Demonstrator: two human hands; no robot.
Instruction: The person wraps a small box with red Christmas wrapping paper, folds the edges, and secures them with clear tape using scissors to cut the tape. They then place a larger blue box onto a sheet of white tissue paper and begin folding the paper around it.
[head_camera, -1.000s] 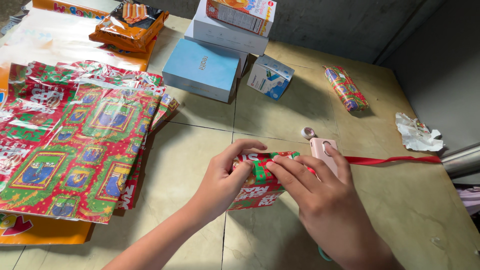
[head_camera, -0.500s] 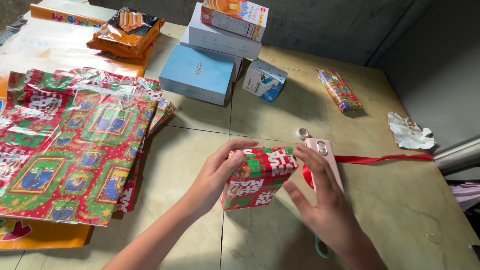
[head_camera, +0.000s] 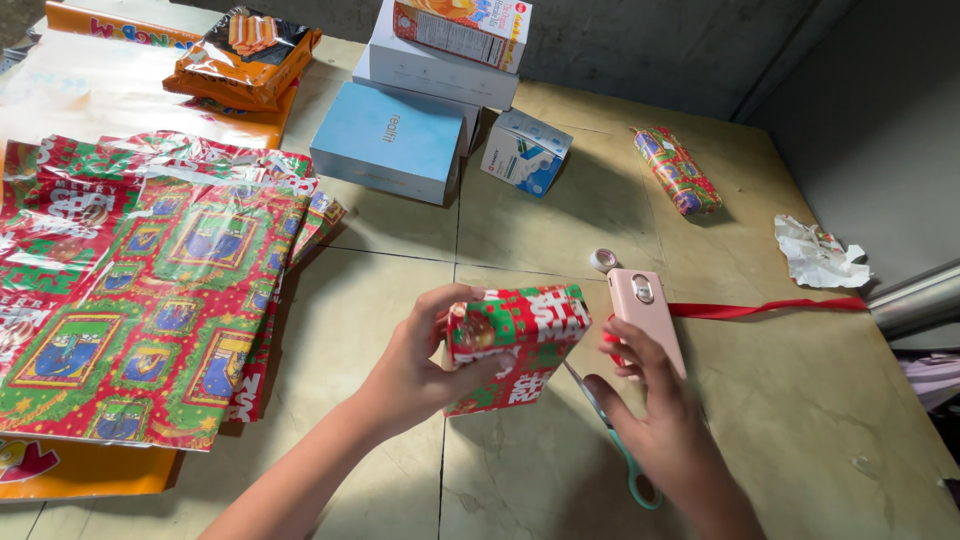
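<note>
Daylight falls from the upper left of the frame, bright enough to wash out the clear plastic sheet (head_camera: 90, 90) there and put white glare on the glossy wrapping paper (head_camera: 150, 280) at left. Boxes at top centre cast soft shadows toward the lower right. The right edge lies dim. Focus is sharp throughout; straight lines bow slightly near the edges.

Single head-worn camera, angled steeply down and forward over the table (head_camera: 560, 480). Near range: both forearms enter from the bottom edge. The far wall (head_camera: 640, 40) closes the top of the view.
</note>
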